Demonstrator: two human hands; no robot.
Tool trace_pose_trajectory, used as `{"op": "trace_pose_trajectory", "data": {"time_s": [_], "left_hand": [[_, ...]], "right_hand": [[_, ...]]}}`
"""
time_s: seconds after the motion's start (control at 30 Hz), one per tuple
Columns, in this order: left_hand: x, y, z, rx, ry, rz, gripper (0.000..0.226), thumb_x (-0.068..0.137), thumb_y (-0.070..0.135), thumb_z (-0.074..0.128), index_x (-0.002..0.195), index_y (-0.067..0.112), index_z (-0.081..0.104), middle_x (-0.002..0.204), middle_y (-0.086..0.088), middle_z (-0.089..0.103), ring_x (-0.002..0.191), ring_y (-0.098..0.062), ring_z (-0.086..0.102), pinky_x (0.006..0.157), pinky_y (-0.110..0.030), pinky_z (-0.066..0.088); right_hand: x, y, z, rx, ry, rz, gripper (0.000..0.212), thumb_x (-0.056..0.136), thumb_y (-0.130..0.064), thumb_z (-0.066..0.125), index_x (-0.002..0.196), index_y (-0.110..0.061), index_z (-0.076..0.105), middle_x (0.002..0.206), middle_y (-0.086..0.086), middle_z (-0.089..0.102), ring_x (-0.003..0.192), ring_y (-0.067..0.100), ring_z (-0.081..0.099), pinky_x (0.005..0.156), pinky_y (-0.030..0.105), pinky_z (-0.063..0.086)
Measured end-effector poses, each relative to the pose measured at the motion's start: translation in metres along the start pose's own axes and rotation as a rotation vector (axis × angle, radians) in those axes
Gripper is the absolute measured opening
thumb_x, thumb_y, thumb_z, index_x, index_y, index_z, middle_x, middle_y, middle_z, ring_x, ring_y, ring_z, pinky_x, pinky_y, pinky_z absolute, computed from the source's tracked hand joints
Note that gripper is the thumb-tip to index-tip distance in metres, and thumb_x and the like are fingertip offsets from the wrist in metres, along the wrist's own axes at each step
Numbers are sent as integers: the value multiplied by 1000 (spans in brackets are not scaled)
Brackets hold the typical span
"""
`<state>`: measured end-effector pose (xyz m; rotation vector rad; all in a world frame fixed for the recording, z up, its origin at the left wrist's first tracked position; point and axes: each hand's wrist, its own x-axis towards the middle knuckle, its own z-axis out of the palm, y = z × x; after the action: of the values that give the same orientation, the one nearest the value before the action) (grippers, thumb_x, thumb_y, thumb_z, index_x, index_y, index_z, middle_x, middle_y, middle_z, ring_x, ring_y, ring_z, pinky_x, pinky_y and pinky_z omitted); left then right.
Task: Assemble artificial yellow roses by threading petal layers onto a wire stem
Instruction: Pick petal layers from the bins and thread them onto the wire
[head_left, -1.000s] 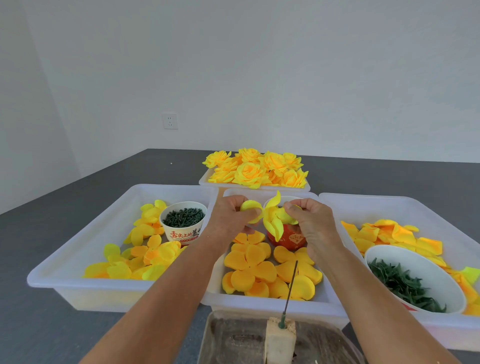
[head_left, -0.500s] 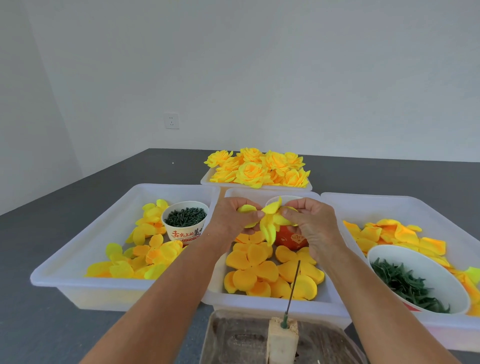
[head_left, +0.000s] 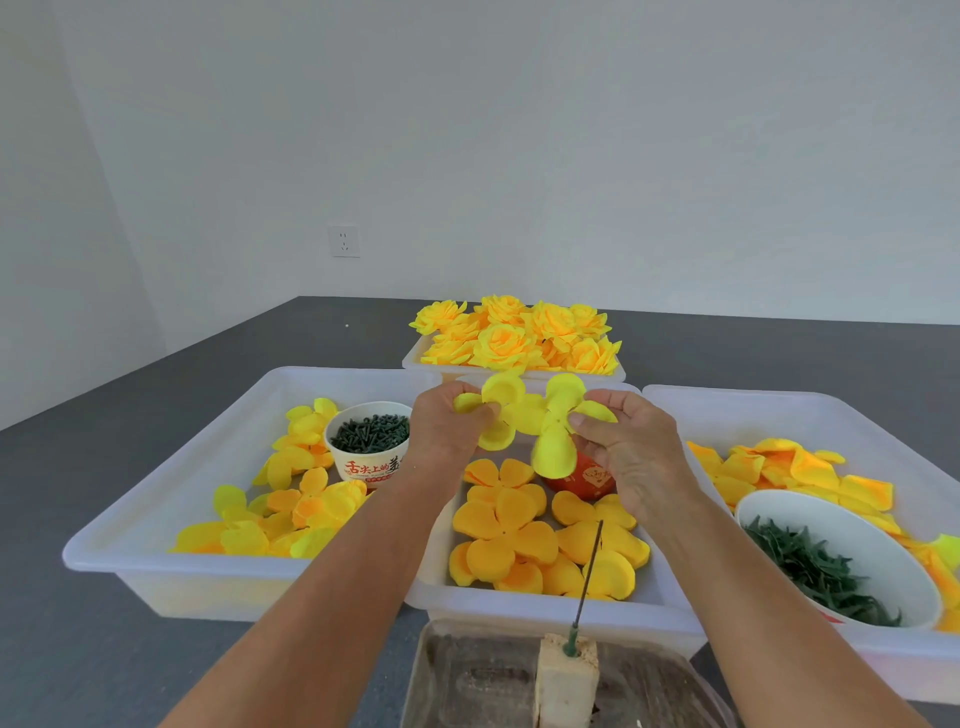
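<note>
As seen from the head camera, the only view, the stock reads as follows.

Hands, two. Left hand (head_left: 447, 431) pinches one yellow petal layer (head_left: 493, 410); right hand (head_left: 631, 449) pinches a second yellow petal layer (head_left: 556, 431). Fingers of both hands are curled onto the petals. The two layers touch or overlap at the middle, held in the air above the centre tray (head_left: 530, 605); whether they are fully apart cannot be told.

Wire stem (head_left: 589, 571), one: dark, upright with a slight tilt, its base stuck in a pale block (head_left: 566, 680), one, which stands in a brownish tray (head_left: 467, 675) at the near edge.

White trays on the dark tabletop (head_left: 156, 665), four:
- Left tray (head_left: 171, 467): loose yellow and orange petal layers, too heaped to count, plus one paper cup (head_left: 369, 447) with red print, filled with small dark green pieces.
- Centre tray: orange-yellow petal layers lying flat, roughly four or five, exact count unclear; one red cup (head_left: 587, 478), partly hidden behind the right hand.
- Right tray (head_left: 753, 405): a heap of orange-yellow petals, uncounted, and one white bowl (head_left: 852, 535) holding green leaf pieces.
- Far tray (head_left: 415, 358): finished yellow roses (head_left: 509, 338), about ten, piled together, count uncertain.

Wall socket (head_left: 344, 241), one, on the white wall behind.
</note>
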<state>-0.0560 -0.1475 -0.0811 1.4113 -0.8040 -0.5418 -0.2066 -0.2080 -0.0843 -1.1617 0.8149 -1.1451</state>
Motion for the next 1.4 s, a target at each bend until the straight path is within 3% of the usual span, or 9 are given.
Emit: {"op": "trace_pose_trajectory", "data": {"time_s": [0.23,0.37,0.47,0.6,0.77,0.97,1.17,1.3,1.4], "left_hand": [[0,-1,-2,6,35,69,23,75,4,75,63,18,61,63,-3,55,66,-22,50,63,-36,45],[1,0,-3,-20,111,64,20,79,10,73,64,16,60,63,-4,57,64,-21,54,59,-36,53],[3,1,-4,-109,193,35,19,85,10,67,68,16,61,63,-1,57,60,-16,55,48,-26,53],[3,1,-4,-39,183,60,6,88,10,63,83,12,66,67,3,57,65,-13,51,58,-24,43],[0,1,-2,37,126,109,17,82,17,71,69,17,60,66,-1,56,66,-18,49,62,-34,43],[-1,2,-2,52,133,110,25,81,23,72,64,14,56,61,-5,50,62,-21,43,57,-34,39],[-5,7,0,-35,28,75,17,92,3,52,98,10,65,83,-5,62,76,-18,58,65,-32,52],[-3,4,-1,47,38,100,9,90,5,56,92,13,60,89,-9,61,87,-26,56,83,-50,52],[-3,3,-3,74,42,128,11,88,11,62,78,13,58,86,-16,58,81,-27,52,80,-58,51]], "right_hand": [[2,3,-3,-109,36,-30,19,71,-3,78,77,-18,67,61,-6,70,62,13,62,59,25,51],[3,4,-4,-147,86,-84,15,71,-8,79,78,-18,69,62,-5,68,57,10,59,52,21,50],[5,4,-6,-109,155,-158,15,72,-5,78,72,-16,69,72,6,69,68,19,63,67,32,54],[8,6,-10,-283,210,-295,20,72,-14,80,61,-24,65,63,2,65,60,18,58,63,32,50],[8,7,-12,-540,224,-398,38,73,-23,79,59,5,58,51,13,43,53,18,37,52,29,30],[6,4,-14,-762,275,-442,51,74,-30,77,45,-16,37,47,-2,34,46,13,29,47,29,21],[10,9,-14,-713,191,-349,38,83,-25,68,63,7,60,55,10,45,54,18,38,54,32,32],[11,9,-16,-557,160,-252,28,82,-24,70,72,2,67,66,16,60,66,27,54,63,43,48],[8,7,-15,-662,169,-308,32,79,-32,73,72,0,69,69,19,65,68,31,58,64,44,48]]}}
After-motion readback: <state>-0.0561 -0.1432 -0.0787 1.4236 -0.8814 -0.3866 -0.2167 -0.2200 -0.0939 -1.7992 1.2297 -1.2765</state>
